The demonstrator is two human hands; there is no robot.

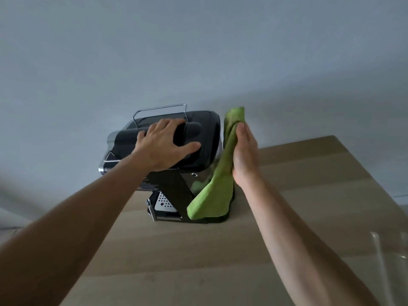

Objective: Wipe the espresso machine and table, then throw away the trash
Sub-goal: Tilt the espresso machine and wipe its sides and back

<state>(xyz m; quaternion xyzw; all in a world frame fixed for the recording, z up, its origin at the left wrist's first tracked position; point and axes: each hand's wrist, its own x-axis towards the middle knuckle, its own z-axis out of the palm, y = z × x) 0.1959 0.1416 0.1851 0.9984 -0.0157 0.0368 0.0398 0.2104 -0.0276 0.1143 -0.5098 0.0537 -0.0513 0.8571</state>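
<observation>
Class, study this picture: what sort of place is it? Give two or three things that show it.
Probably a home kitchen or coffee corner, though little shows: an espresso machine stands on a pale wooden table against a plain wall, and the right hand holds a green cloth.

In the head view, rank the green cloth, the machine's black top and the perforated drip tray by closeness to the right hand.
1. Green cloth: held in the right hand.
2. Black top: just left.
3. Perforated drip tray: lower left, at the base.
</observation>
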